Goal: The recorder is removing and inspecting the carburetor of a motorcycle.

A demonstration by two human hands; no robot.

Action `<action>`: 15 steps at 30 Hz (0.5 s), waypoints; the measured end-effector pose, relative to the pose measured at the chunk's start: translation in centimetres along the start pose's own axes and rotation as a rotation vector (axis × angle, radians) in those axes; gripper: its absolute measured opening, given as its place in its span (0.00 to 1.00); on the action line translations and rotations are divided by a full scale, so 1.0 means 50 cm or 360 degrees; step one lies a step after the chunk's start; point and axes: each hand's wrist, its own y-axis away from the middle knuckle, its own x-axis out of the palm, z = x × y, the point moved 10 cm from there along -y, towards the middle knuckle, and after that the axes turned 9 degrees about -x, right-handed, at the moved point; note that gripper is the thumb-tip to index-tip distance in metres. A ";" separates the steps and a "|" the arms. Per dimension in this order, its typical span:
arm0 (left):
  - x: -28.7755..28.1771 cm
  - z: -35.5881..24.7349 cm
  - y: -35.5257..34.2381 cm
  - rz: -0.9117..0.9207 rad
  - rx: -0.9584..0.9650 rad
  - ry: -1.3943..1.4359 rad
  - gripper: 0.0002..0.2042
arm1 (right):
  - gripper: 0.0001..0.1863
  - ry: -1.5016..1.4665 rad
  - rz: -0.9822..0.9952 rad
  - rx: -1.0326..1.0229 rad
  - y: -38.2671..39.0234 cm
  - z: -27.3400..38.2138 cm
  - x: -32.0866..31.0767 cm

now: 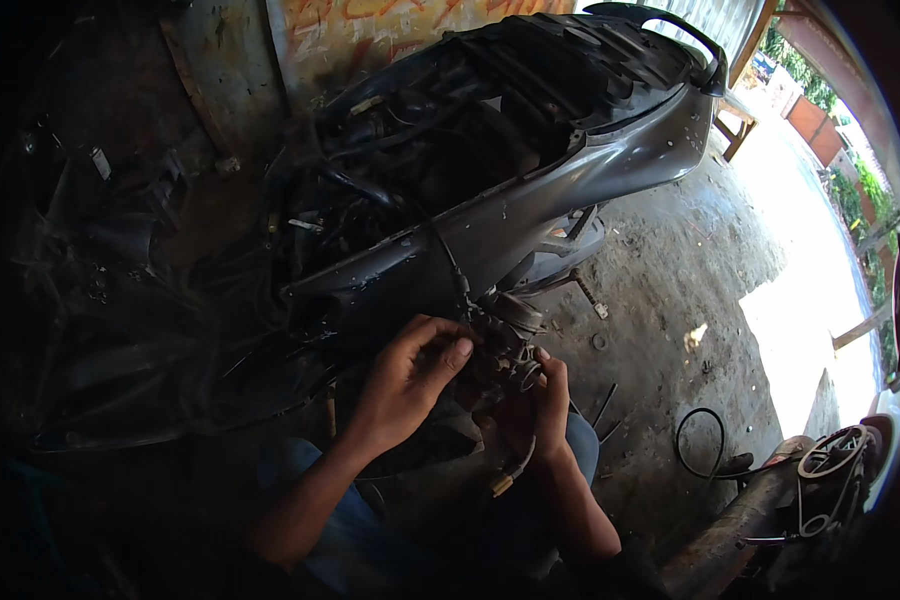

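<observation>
Rough grey floor spreads to the right, sunlit toward its far side, and a metal wall with orange markings stands at the back. Across the middle stands a dark scooter, open at the top so that its inside shows. Close by its near side, above the blue jeans, a small metal part is between the two hands. The right hand holds it from the right, fingers curled. The left hand is narrow, thumb near the fingertips, at the part's left edge; whether it grips anything, I cannot tell. A black cable drops from the scooter toward the part. A pale plug hangs below.
</observation>
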 end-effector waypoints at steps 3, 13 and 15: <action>0.009 0.015 -0.005 0.0046 -0.0011 0.0058 0.14 | 0.31 0.0240 0.0046 -0.0102 -0.017 0.041 -0.023; 0.024 -0.041 -0.018 0.0174 0.0332 -0.0068 0.14 | 0.53 0.0865 0.0180 -0.0590 -0.059 0.178 -0.057; 0.023 -0.069 -0.014 0.0050 0.0583 -0.0359 0.13 | 0.52 0.0884 0.0150 -0.0591 -0.057 0.175 -0.060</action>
